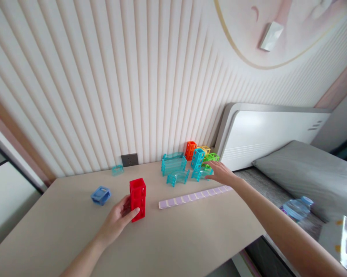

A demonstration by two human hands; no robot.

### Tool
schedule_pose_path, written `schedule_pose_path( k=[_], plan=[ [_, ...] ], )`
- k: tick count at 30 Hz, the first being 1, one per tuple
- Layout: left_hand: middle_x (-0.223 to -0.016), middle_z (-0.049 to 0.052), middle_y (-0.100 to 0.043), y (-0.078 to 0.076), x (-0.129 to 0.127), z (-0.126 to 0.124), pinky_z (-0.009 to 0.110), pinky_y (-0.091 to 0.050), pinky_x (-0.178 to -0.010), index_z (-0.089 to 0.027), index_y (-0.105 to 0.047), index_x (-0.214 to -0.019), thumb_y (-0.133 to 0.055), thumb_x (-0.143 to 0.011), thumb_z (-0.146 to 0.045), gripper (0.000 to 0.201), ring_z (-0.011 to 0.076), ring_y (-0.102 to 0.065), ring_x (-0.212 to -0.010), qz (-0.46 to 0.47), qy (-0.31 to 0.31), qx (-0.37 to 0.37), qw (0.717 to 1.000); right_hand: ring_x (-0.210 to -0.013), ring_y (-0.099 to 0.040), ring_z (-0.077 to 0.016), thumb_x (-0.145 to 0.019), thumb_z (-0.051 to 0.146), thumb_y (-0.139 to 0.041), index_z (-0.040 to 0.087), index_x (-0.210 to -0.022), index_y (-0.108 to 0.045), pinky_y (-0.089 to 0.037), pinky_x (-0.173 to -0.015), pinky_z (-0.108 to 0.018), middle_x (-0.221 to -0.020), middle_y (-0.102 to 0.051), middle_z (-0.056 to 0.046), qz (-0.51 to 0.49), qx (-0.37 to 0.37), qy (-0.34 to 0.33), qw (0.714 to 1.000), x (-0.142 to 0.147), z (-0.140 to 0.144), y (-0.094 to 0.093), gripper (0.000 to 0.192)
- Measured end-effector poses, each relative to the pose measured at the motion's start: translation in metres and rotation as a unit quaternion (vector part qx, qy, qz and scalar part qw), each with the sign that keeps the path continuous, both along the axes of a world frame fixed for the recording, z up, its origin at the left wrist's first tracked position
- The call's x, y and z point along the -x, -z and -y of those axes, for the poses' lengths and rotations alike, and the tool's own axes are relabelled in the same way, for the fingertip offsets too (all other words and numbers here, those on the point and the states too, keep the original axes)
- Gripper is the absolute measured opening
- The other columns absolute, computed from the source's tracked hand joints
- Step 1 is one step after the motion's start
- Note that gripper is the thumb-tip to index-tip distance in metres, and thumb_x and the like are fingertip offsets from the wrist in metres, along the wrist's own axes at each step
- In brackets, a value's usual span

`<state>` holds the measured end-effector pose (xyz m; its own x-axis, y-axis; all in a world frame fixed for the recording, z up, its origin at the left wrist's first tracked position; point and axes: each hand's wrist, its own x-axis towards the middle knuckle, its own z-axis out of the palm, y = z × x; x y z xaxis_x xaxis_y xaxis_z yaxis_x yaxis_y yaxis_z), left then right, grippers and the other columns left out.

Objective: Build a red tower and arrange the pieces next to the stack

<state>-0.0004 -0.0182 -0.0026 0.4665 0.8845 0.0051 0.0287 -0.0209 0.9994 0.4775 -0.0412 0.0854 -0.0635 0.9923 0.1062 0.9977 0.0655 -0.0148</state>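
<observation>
My left hand [115, 220] wraps its fingers [132, 212] around the lower half of the red block tower [138, 199], which stands upright on the table [176, 242], long axis vertical. My right hand [222, 173] lies well to the right of the tower, fingers spread open over the pile of loose blocks [190, 163] by the wall; whether they touch a piece I cannot tell. Between tower and pile runs a pale lilac strip [195, 197]. A blue piece [100, 195] sits left of the tower. Bare table lies in front of the tower; its edge drops toward the bed [306, 169] at right.
</observation>
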Motion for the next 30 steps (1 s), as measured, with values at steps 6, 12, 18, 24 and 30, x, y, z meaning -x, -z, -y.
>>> schedule_pose_path(
  k=[6, 12, 18, 24, 30],
  plan=[
    [-0.121, 0.010, -0.073, -0.007, -0.001, 0.002, 0.040, -0.057, -0.096, -0.020, -0.066, -0.115, -0.074, -0.082, -0.046, 0.043, 0.0292, -0.070, -0.110, -0.009, -0.005, -0.006, 1.000, -0.121, -0.063, -0.0353, -0.076, 0.032, -0.081, 0.019, -0.141, -0.050, -0.047, -0.100, -0.044, -0.133, -0.066, -0.016, 0.008, 0.092, -0.019, 0.996, -0.002, -0.020, -0.001, 0.073],
    [-0.118, 0.011, -0.075, -0.006, -0.001, 0.001, 0.043, -0.058, -0.096, -0.020, -0.065, -0.118, -0.078, -0.078, -0.046, 0.050, 0.0314, -0.071, -0.109, -0.013, -0.023, 0.008, 1.000, -0.109, -0.069, -0.0344, -0.075, 0.031, -0.080, 0.021, -0.138, -0.051, -0.051, -0.089, -0.039, -0.125, -0.070, -0.015, 0.015, 0.145, -0.001, 0.989, -0.005, -0.032, 0.008, 0.070],
    [-0.118, 0.011, -0.075, -0.002, 0.000, 0.000, 0.043, -0.058, -0.096, -0.020, -0.064, -0.118, -0.077, -0.080, -0.044, 0.047, 0.0305, -0.071, -0.109, -0.005, -0.014, 0.002, 1.000, -0.108, -0.069, -0.0332, -0.077, 0.027, -0.078, 0.023, -0.138, -0.051, -0.050, -0.087, -0.037, -0.126, -0.070, -0.014, 0.028, 0.149, -0.004, 0.988, -0.007, -0.036, 0.016, 0.067],
    [-0.120, 0.011, -0.074, -0.007, 0.000, 0.001, 0.041, -0.057, -0.097, -0.020, -0.063, -0.119, -0.076, -0.081, -0.045, 0.047, 0.0291, -0.071, -0.110, -0.009, -0.007, 0.009, 1.000, -0.118, -0.065, -0.0336, -0.080, 0.028, -0.077, 0.023, -0.137, -0.053, -0.049, -0.092, -0.038, -0.132, -0.066, -0.014, 0.036, 0.132, -0.017, 0.991, -0.002, -0.031, 0.019, 0.062],
    [-0.122, 0.011, -0.074, -0.010, 0.000, 0.003, 0.040, -0.056, -0.098, -0.020, -0.064, -0.118, -0.077, -0.080, -0.044, 0.048, 0.0294, -0.070, -0.112, -0.012, -0.005, 0.007, 1.000, -0.112, -0.069, -0.0339, -0.080, 0.030, -0.077, 0.025, -0.135, -0.054, -0.051, -0.087, -0.038, -0.127, -0.070, -0.013, 0.039, 0.131, 0.000, 0.991, 0.003, -0.030, 0.019, 0.060]
  ],
)
